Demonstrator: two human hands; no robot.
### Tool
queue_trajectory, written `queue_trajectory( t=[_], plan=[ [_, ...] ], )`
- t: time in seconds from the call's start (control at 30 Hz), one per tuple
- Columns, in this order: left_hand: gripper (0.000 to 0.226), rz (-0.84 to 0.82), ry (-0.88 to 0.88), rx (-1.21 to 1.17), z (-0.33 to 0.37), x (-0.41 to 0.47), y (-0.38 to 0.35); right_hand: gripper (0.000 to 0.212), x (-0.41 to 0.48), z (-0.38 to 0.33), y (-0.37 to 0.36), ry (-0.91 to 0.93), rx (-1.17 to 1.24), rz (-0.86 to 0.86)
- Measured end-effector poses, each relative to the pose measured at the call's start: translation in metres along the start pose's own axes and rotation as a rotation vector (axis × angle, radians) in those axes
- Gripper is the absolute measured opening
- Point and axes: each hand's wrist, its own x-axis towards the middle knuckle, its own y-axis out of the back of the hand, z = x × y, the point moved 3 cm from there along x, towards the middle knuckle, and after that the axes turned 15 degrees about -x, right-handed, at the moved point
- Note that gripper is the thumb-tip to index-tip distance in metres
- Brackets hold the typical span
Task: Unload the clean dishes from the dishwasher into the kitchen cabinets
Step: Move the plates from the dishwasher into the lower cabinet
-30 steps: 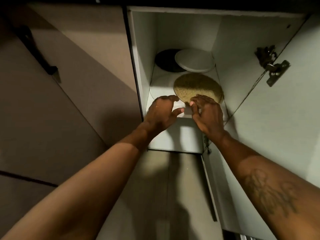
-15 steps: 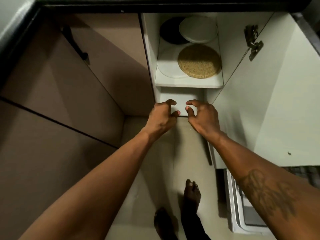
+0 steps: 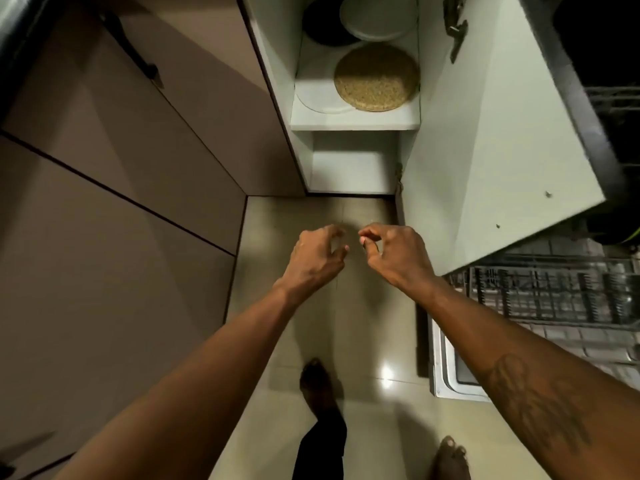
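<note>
A round speckled tan plate (image 3: pixel 376 77) lies on the upper shelf (image 3: pixel 353 121) of the open white cabinet, overlapping a white plate (image 3: pixel 313 98). Behind them sit a white plate (image 3: pixel 377 17) and a dark dish (image 3: pixel 323 27). My left hand (image 3: pixel 317 259) and my right hand (image 3: pixel 394 256) hover side by side above the floor, well below the shelf. Both hold nothing, with their fingers curled and apart. The dishwasher's lower rack (image 3: pixel 554 296) is pulled out at the right.
The white cabinet door (image 3: pixel 491 140) stands open to the right, between the cabinet and the dishwasher. Beige cabinet fronts (image 3: pixel 121 188) with a dark handle (image 3: pixel 133 51) fill the left. My bare feet (image 3: pixel 317 379) stand on the glossy tile floor (image 3: pixel 363 348).
Both hands let go of the tan plate on the shelf and drew back and down, away from the cabinet. The view has tilted down toward the floor and the dishwasher.
</note>
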Motion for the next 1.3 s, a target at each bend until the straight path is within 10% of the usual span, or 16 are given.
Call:
queue_trajectory(
  t=[0.5,1.3],
  plan=[
    [0.014,-0.224,-0.067,0.022,0.115,-0.087,-0.200,0.026,-0.135,0.172,0.057,-0.099,0.004,-0.067],
    [0.018,-0.375,-0.177,0.199,0.286,0.108,-0.411,0.027,-0.096,0.486,0.116,-0.856,0.065,0.319]
  ],
)
